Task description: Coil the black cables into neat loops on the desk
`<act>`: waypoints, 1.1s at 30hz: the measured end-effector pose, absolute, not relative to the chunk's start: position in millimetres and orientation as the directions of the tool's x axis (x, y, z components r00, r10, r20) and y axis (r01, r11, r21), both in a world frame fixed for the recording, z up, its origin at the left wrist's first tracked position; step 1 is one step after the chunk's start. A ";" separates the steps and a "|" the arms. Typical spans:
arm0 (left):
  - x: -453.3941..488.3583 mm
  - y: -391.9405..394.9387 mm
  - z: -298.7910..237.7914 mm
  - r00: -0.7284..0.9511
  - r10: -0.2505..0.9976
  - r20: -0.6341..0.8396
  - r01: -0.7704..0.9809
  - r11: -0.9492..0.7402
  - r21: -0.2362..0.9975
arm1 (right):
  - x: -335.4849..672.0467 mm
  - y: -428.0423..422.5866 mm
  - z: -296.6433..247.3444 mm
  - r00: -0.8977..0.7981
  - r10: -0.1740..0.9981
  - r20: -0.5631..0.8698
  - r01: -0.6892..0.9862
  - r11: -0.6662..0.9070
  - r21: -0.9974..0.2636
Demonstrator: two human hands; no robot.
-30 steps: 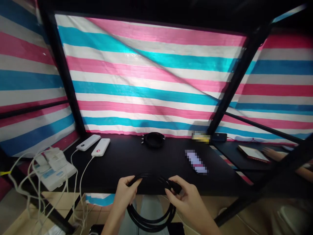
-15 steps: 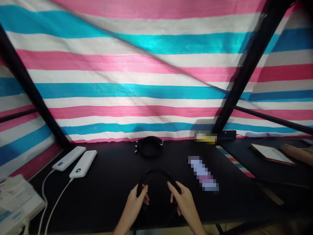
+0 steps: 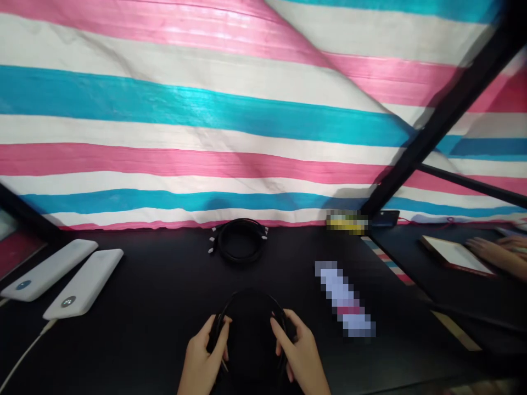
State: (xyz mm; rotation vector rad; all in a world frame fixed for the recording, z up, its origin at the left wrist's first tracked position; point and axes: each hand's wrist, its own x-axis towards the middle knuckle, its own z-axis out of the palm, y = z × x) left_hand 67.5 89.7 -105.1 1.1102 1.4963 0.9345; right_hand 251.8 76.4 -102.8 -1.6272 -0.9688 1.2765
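A coiled black cable (image 3: 231,297) is held in a loop between both of my hands, low over the black table. My left hand (image 3: 201,354) wraps its fingers and thumb round the loop's left side. On the opposite side my right hand (image 3: 302,351) grips the loop the same way. The lower part of this loop blends into the dark tabletop, so its ends are hard to make out. Beyond it lies a second coiled black cable (image 3: 242,259), with several pale connectors (image 3: 211,249) sticking out at its sides.
Two white power banks (image 3: 84,282) lie at left, a white cord (image 3: 25,351) running from the nearer one. A blurred-out phone-like object (image 3: 343,299) is at right, a pixelated yellow item (image 3: 346,223) behind it. Another person's hand (image 3: 489,252) rests by a white board (image 3: 455,255).
The view has tilted and shifted, pushing the power banks farther left. Both hands, still round the looped cable, appear lower and slightly left. The strands of the loop look thinner and more spread.
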 end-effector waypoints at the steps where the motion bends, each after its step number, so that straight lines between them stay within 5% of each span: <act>1: 67.6 88.9 -105.5 -0.074 0.957 -0.281 0.162 0.290 0.943 | 254.1 75.0 -103.6 0.156 0.927 -0.342 0.066 -0.355 -0.933; 8: 68.9 106.4 -100.2 0.016 0.934 -0.356 -0.013 0.356 0.934 | 272.2 88.8 -87.8 0.019 0.955 -0.295 0.083 -0.295 -0.952; 14: 65.8 120.5 -92.6 0.160 0.951 -0.264 -0.167 0.290 0.942 | 277.9 128.5 -55.2 0.068 0.990 -0.122 0.155 -0.132 -0.979; 18: 58.9 123.5 -107.2 0.235 0.936 -0.264 -0.097 0.293 0.951 | 273.0 142.9 -66.9 0.050 0.997 -0.065 0.120 -0.071 -0.990; 21: 53.6 127.1 -121.2 0.196 0.940 -0.278 -0.040 0.291 0.956 | 268.9 143.0 -87.8 0.165 0.982 -0.086 0.128 -0.108 -0.986; 25: 47.9 138.1 -123.8 0.075 0.971 -0.226 -0.034 0.229 0.973 | 267.5 144.7 -105.7 0.111 0.990 -0.092 0.122 -0.105 -0.987; 33: 68.4 216.3 -76.9 -0.099 0.993 0.069 -0.005 -0.070 0.998 | 273.4 239.9 -97.5 0.269 0.938 0.219 0.165 0.179 -0.970</act>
